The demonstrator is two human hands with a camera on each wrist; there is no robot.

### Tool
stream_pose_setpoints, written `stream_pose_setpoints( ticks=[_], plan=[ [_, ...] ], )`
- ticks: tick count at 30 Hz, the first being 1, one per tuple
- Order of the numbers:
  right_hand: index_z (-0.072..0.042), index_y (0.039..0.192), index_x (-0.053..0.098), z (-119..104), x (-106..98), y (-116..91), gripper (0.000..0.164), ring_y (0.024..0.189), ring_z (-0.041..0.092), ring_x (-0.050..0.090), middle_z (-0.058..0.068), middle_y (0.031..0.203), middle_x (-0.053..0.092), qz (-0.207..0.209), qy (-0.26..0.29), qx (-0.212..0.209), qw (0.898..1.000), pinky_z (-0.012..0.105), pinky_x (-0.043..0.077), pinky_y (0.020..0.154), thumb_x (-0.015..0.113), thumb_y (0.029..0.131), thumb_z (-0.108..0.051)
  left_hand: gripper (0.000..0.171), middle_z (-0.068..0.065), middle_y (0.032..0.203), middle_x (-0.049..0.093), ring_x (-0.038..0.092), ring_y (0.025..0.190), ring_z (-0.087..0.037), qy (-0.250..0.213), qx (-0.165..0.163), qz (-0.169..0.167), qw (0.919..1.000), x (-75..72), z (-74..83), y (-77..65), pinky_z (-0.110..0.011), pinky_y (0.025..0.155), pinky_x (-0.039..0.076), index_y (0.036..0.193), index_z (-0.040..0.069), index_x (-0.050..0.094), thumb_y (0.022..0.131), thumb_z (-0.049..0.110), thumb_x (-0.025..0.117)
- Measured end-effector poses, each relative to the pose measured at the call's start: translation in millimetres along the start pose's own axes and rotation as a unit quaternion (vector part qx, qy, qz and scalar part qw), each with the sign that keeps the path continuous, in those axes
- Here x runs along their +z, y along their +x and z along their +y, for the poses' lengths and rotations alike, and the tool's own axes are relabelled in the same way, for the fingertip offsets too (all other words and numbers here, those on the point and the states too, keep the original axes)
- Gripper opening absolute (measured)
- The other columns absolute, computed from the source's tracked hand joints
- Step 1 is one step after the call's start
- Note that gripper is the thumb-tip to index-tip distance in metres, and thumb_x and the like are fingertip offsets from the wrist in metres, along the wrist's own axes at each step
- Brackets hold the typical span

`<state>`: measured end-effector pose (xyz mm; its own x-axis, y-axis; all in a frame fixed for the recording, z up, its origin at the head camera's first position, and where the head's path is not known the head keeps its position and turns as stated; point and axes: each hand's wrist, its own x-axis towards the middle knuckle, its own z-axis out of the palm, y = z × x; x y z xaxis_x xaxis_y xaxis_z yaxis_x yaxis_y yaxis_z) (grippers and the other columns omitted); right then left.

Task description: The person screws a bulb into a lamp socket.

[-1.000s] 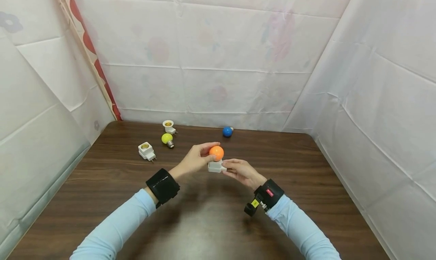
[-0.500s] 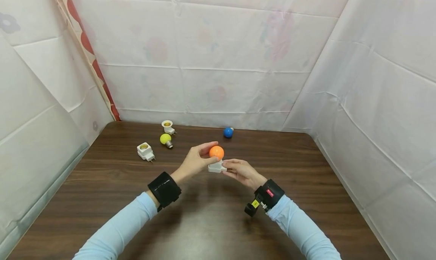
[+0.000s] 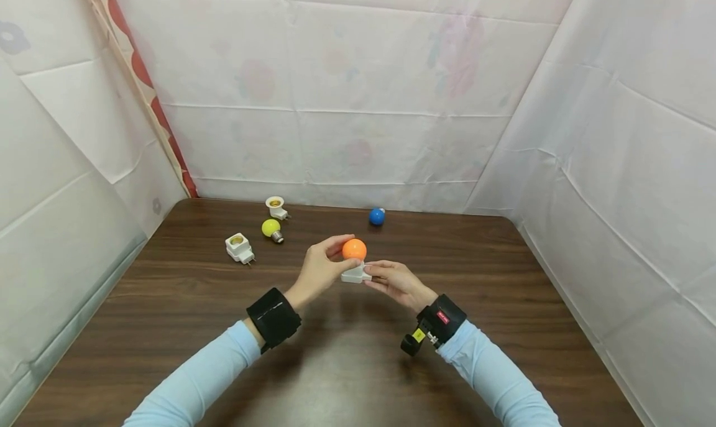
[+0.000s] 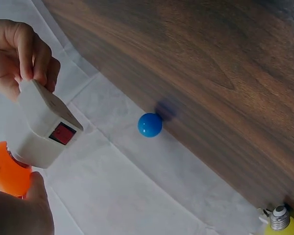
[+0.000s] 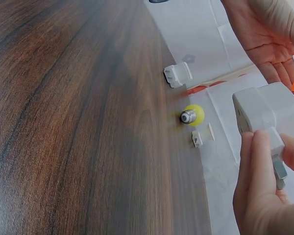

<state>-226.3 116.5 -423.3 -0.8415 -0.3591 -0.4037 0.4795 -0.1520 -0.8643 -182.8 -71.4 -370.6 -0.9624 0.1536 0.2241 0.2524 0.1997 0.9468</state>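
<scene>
My left hand holds an orange light bulb between thumb and fingers, above the table. Directly under the bulb is a white plug-in lamp socket, its plug side gripped by my right hand. The left wrist view shows a red switch on the socket and the orange bulb at its mouth. Part of the bulb's metal thread shows between bulb and socket in the right wrist view, where my right fingers pinch the socket near its metal prongs.
A blue bulb lies near the back edge of the wooden table. Left of my hands lie a yellow bulb, a round-topped white socket and a square white socket. White cloth hangs around the table.
My left wrist has shifted slightly right and toward me, and the left fingers have turned a little around the orange bulb. The right hand and socket have stayed nearly still.
</scene>
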Motion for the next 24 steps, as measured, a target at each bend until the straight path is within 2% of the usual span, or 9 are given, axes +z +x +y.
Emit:
stream_pose_setpoints(
  ticks=[4,6,11,15,20,24],
  plan=[
    [0.005,0.123,0.05,-0.3,0.2,-1.6,0.036,0.088,0.014,0.065,0.008,0.1,0.063,0.001,-0.006,0.007,1.0,0.03,0.05,0.088,0.056,0.09,-0.007,0.05,-0.017,0.12,0.06,0.06,0.108,-0.027,-0.007,0.001,-0.033,0.9994,-5.2,-4.0,2.9,-0.032,0.09,0.05,0.125,0.0,0.053,0.079,0.009,0.071],
    [0.004,0.123,0.051,-0.5,0.7,-3.2,0.036,0.089,0.014,0.065,0.008,0.101,0.064,0.001,-0.01,0.009,1.0,0.031,0.049,0.09,0.057,0.09,-0.008,0.05,-0.018,0.12,0.06,0.06,0.107,-0.027,-0.014,0.013,-0.056,0.9982,-9.3,-8.3,5.8,-0.03,0.088,0.051,0.126,0.0,0.053,0.08,0.009,0.07],
    [0.003,0.124,0.051,0.2,1.8,-6.0,0.036,0.09,0.014,0.064,0.008,0.103,0.063,-0.009,-0.018,0.012,1.0,0.036,0.043,0.098,0.057,0.09,-0.008,0.046,-0.017,0.12,0.06,0.06,0.107,-0.025,-0.046,0.037,-0.115,0.9917,-19.1,-27.6,16.8,-0.027,0.086,0.052,0.125,0.004,0.055,0.081,0.009,0.069],
    [0.004,0.125,0.05,0.8,2.1,-7.2,0.038,0.09,0.014,0.064,0.009,0.104,0.062,-0.014,-0.02,0.013,1.0,0.038,0.039,0.101,0.057,0.09,-0.009,0.047,-0.014,0.123,0.058,0.059,0.109,-0.022,-0.049,0.049,-0.151,0.9862,-23.3,-38.9,22.8,-0.026,0.088,0.05,0.126,0.006,0.054,0.082,0.011,0.068],
    [0.003,0.125,0.05,0.1,1.9,-8.0,0.039,0.09,0.014,0.064,0.009,0.104,0.062,-0.012,-0.019,0.017,1.0,0.037,0.04,0.099,0.058,0.089,-0.01,0.048,-0.016,0.127,0.055,0.057,0.112,-0.024,-0.053,0.072,-0.171,0.9813,-24.6,-40.6,25.2,-0.027,0.091,0.049,0.127,0.003,0.052,0.082,0.01,0.067],
    [0.003,0.125,0.05,0.4,1.5,-8.1,0.039,0.089,0.013,0.064,0.009,0.104,0.062,-0.009,-0.014,0.019,1.0,0.035,0.042,0.097,0.058,0.089,-0.009,0.049,-0.019,0.129,0.053,0.056,0.112,-0.025,-0.062,0.074,-0.175,0.9797,-23.8,-40.5,25.8,-0.026,0.091,0.048,0.128,0.0,0.05,0.083,0.007,0.067]
  ],
)
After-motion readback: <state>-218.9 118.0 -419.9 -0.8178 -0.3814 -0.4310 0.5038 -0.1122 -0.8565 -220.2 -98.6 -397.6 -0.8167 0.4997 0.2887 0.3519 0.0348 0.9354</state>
